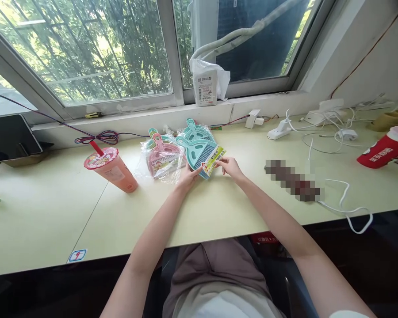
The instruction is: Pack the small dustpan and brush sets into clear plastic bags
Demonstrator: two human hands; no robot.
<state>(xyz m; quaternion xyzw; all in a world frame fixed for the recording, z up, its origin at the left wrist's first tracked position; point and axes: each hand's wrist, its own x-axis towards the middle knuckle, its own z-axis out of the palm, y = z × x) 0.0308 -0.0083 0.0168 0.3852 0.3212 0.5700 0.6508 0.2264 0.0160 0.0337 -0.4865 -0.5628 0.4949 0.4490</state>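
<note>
Two bare hands hold a teal dustpan point(199, 152) above a pale yellow table point(215, 207). The dustpan has a rounded body, a short handle pointing away from the person, oval patches, and thin grey-blue stripes like bristles across its front. The fingers of the left hand point(187, 178) are clamped on its lower left edge. The fingers of the right hand point(232, 168) pinch the right edge of a yellow-green label point(214, 160) on its front. The label carries dark Chinese characters and a small red-and-white picture, too small to make out.

Just beyond and left of the left fingers lies a pink dustpan point(162, 154) in a crinkled clear bag point(172, 176), with printing on its front. Directly beyond the fingers is another teal dustpan point(204, 132).

Farther left of the fingers stands a clear cup point(121, 178) of orange-pink drink, with a patterned lid point(101, 158), a red straw point(96, 148) and a pale printed sticker. Well right of the fingers is a red cup point(380, 150) with white Chinese characters; its contents cannot be seen. Beyond the fingers, on the window sill, a box point(205, 92) with a barcode and tiny print sits against a white plastic bag point(223, 81).
</note>
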